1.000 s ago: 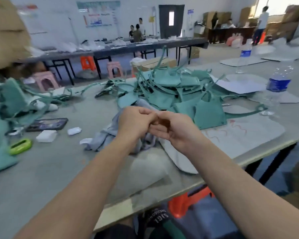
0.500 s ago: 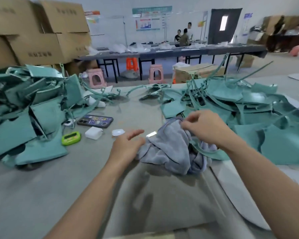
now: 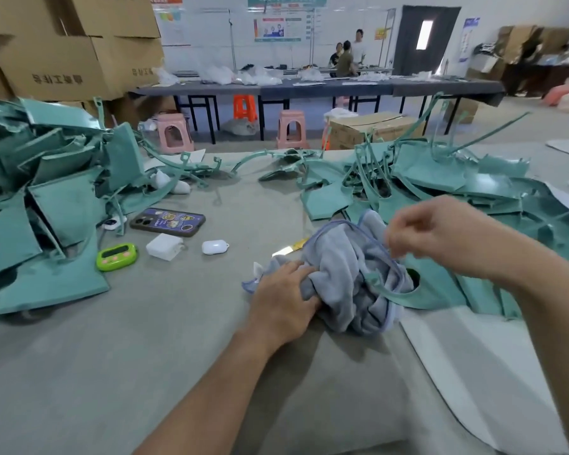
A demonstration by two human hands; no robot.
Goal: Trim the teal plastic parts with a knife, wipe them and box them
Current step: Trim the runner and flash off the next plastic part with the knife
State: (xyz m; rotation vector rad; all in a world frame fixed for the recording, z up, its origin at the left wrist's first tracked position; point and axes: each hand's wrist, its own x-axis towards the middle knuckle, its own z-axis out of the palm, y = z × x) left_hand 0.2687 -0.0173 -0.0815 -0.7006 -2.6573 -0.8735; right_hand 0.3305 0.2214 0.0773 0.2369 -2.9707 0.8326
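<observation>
Gripping the cloth [image 3: 342, 267] on the surface [image 3: 145, 356] with fingers of the left hand [image 3: 283, 298], probably bunching it for wiping, with the right hand [image 3: 440, 234] curled just above it, grasp unclear.

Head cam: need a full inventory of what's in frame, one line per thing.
teal plastic parts: many, teal, two piles, left and right on the table
grey cloth: one, grey, bunched at table centre
phone: one, dark patterned case, left of centre
timer: one, green, beside left pile
charger block: one, white, below the phone
earbud case: one, white, right of the charger block
work table: one, grey, foreground
cardboard boxes: several, brown, stacked far left
stools: two pink, one orange, beyond the table
far table: one, dark, back of room
people: three, by the back wall
left hand: grips the grey cloth
right hand: fingers curled above the cloth; hold unclear
</observation>
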